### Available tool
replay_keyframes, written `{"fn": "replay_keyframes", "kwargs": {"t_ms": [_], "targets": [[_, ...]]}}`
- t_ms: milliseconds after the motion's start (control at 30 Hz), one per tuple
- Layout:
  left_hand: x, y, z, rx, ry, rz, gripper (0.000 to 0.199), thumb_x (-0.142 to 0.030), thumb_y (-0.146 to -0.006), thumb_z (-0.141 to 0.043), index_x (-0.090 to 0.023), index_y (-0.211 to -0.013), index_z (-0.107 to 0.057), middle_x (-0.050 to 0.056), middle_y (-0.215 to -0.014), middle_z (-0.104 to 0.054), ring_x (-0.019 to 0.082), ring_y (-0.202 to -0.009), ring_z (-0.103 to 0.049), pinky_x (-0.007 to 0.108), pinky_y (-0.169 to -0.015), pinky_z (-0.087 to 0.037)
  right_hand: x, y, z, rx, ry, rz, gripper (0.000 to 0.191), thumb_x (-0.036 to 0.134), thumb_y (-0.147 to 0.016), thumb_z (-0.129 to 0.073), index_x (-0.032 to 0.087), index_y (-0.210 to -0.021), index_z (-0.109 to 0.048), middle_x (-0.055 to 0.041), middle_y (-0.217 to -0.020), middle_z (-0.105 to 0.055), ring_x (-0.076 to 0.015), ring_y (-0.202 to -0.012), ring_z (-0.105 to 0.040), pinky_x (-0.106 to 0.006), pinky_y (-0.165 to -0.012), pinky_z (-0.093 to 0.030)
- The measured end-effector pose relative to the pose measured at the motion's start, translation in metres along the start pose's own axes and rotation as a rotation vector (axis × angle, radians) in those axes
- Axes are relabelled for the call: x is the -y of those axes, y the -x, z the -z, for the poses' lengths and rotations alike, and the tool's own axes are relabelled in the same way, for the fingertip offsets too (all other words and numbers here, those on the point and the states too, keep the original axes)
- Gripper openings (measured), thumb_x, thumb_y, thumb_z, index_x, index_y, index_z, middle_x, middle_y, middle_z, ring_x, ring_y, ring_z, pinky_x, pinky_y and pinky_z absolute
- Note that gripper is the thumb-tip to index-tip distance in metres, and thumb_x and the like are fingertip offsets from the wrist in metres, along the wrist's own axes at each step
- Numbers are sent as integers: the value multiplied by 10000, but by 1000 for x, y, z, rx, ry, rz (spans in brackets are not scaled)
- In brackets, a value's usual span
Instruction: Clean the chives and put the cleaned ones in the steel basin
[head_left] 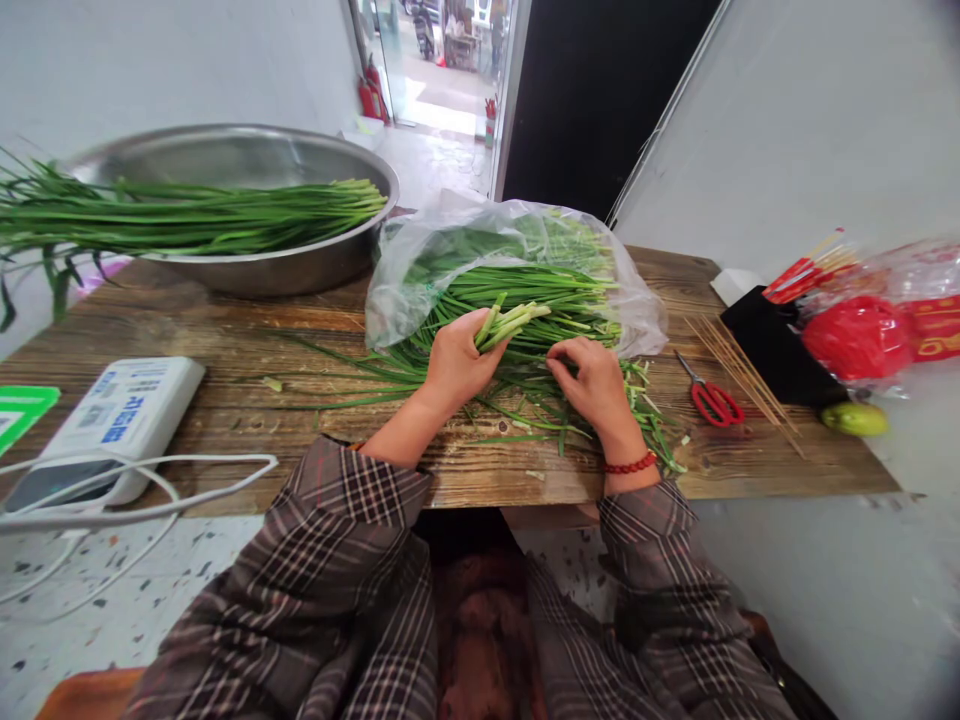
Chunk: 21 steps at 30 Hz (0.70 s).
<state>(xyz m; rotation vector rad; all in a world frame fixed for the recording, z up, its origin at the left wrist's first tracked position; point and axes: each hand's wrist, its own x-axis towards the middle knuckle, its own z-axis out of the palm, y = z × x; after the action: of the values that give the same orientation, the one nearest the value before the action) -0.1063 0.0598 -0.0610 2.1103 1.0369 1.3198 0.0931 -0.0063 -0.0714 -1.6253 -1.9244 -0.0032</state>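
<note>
My left hand (463, 362) is closed round a small bunch of garlic chives (517, 322), whose pale cut ends point to the right. My right hand (589, 378) is just right of the bunch, thumb and fingertips pinched together; whatever may be between them is too small to make out. Behind both hands lies a large heap of garlic chives (525, 290), partly inside a clear plastic bag (405, 290). Loose leaves and trimmed scraps (660, 425) are scattered on the wooden table (465, 475) under and beside my hands.
A metal basin (300, 268) with more chives (247, 218) stands at the back left. A white device (142, 420) with cables (180, 465) is at the left. To the right are red-handled scissors (716, 402), thin sticks (742, 375), a black box (780, 345) and a green fruit (855, 418).
</note>
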Motion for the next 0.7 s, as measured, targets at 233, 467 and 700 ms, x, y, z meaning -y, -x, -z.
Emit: {"fn": "replay_keyframes", "kwargs": {"t_ms": [233,467,700], "targets": [[-1,-1,-1,173,-96,-46,68,-228,-800,-630,-192,-750,-602,21,-743,-648,169,-734,-592,256,-682,-428,8,-2,-1,-161,-181,42,133,315,-908,-561,245,-875,-669,-37,-907,-717,-211,-894,-641,-376,-856,-444],[3,1,-1,140,-96,52,107,-255,-819,-620,-189,-752,-569,-15,-670,-582,141,-617,-524,246,-594,-365,3,-2,-5,-412,-439,-117,168,346,-904,-553,231,-964,-662,-45,-913,-697,-183,-834,-640,-331,-770,-503],[9,0,-2,55,-42,37,105,-241,-816,-616,-179,-736,-585,-5,-684,-595,137,-628,-544,240,-598,-383,-11,-4,-4,-470,-366,-180,195,292,-894,-513,215,-911,-691,-67,-931,-706,-213,-937,-634,-409,-912,-475]]}}
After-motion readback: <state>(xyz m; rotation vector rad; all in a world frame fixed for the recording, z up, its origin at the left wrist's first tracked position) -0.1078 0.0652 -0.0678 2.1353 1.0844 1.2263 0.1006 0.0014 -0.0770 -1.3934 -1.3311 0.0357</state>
